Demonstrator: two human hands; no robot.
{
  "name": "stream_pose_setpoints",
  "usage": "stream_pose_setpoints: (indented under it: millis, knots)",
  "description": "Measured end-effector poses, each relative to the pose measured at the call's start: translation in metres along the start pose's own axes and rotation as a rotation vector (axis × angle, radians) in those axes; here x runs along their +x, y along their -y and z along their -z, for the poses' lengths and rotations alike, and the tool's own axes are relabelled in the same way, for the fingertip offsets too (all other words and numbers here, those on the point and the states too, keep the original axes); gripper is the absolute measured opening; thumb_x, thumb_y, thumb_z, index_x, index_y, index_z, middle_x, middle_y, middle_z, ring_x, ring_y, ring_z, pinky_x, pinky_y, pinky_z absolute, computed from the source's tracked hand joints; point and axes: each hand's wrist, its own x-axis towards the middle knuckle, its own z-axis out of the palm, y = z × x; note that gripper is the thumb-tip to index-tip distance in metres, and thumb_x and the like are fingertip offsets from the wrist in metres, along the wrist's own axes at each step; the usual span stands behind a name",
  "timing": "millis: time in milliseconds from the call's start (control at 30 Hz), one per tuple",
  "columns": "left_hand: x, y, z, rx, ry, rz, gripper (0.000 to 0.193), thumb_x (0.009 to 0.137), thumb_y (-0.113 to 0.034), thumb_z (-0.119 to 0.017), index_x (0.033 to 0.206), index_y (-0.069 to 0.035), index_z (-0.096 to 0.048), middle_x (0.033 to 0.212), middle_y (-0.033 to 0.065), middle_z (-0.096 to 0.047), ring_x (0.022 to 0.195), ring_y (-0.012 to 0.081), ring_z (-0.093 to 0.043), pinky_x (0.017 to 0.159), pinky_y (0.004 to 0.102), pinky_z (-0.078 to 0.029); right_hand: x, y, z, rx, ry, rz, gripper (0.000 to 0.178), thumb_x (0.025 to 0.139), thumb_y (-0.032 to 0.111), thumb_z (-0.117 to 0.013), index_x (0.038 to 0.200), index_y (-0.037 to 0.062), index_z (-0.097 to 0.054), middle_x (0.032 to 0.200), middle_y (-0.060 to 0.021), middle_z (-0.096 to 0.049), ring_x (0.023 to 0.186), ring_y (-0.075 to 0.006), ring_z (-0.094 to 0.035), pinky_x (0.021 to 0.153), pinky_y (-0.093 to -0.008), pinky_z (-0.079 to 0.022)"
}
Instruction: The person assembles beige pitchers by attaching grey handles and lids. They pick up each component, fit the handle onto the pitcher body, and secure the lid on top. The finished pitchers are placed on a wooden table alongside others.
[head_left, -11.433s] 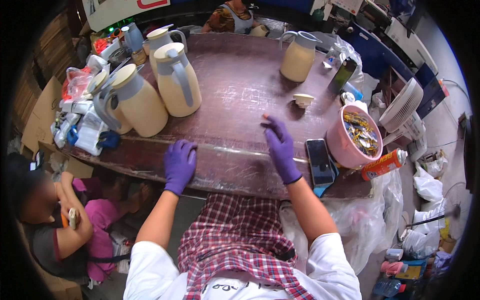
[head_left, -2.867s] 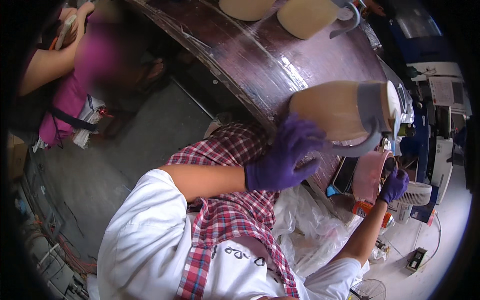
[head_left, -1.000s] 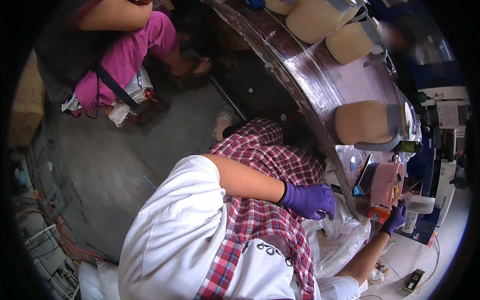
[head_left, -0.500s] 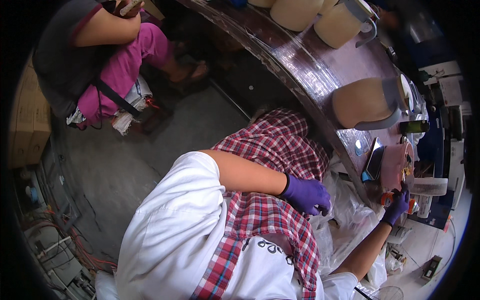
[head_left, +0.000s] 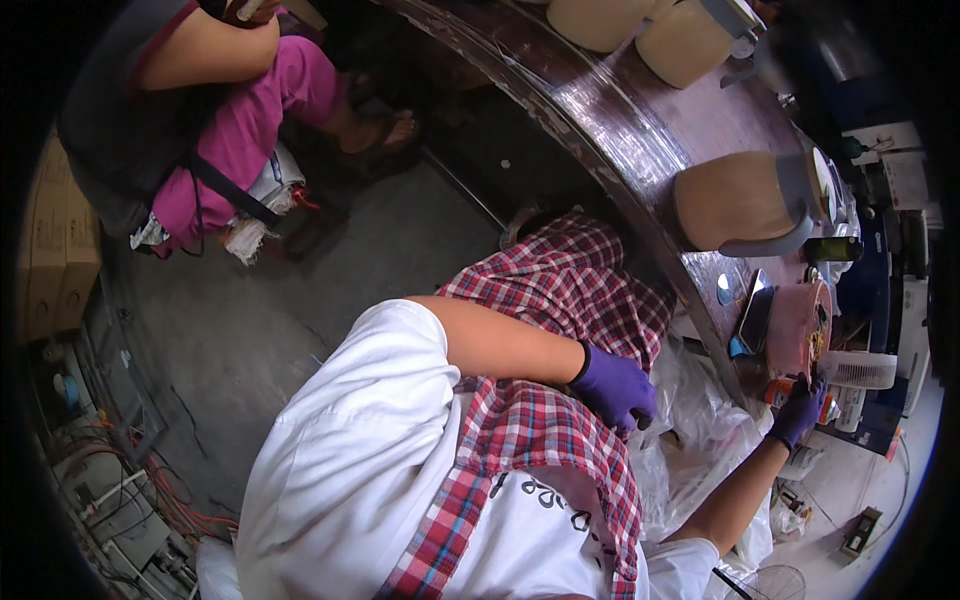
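My left hand (head_left: 612,388), in a purple glove, is held low before the red plaid apron (head_left: 560,285), beside clear plastic bags (head_left: 690,440). Its fingers are curled inward; whatever they may hold is hidden. At the right, my right hand (head_left: 797,412), gloved alike, reaches to the near end of a pink tub (head_left: 790,325) with small items in it. Those fingers look stretched and apart, though small and dark. Close by that hand lies an orange-and-white round item (head_left: 778,391). A phone (head_left: 757,310) lies beside the tub.
On the dark, worn-edged table (head_left: 640,130) stand a large lidded jug (head_left: 735,200) and other tan containers (head_left: 685,45). A white comb-like piece (head_left: 862,370) sits past the tub. A person in magenta trousers (head_left: 305,80) sits at upper left. Boxes (head_left: 55,240) and cables (head_left: 150,470) line the left.
The view has shifted slightly. My left hand has curled a little more and turned downward. My right hand stays by the tub's near end, its fingers slightly lower.
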Motion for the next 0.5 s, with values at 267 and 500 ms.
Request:
stream_pose_setpoints:
  millis: [267, 500]
  knots:
    - [0.003, 0.005, -0.011, -0.129, 0.033, 0.020, 0.033, 0.092, -0.030, -0.059, 0.117, -0.012, -0.070, 0.111, 0.0129, -0.068, 0.108, 0.0309, -0.063, 0.094, 0.0443, -0.049, -0.009, -0.012, -0.008, 0.330, 0.035, 0.001, 0.035, 0.098, 0.017, -0.062, 0.128, -0.0001, -0.063, 0.129, -0.0203, -0.064, 0.121, -0.0350, -0.059, 0.102, -0.0403, -0.047]
    - [0.002, 0.010, -0.008, -0.183, 0.046, 0.071, 0.034, 0.093, -0.031, -0.058, 0.118, -0.011, -0.069, 0.113, 0.0140, -0.069, 0.108, 0.0322, -0.063, 0.095, 0.0446, -0.049, -0.011, 0.008, -0.019, 0.433, -0.078, -0.060, 0.038, 0.097, 0.013, -0.061, 0.133, 0.0003, -0.061, 0.136, -0.0187, -0.061, 0.127, -0.0337, -0.056, 0.105, -0.0409, -0.045]
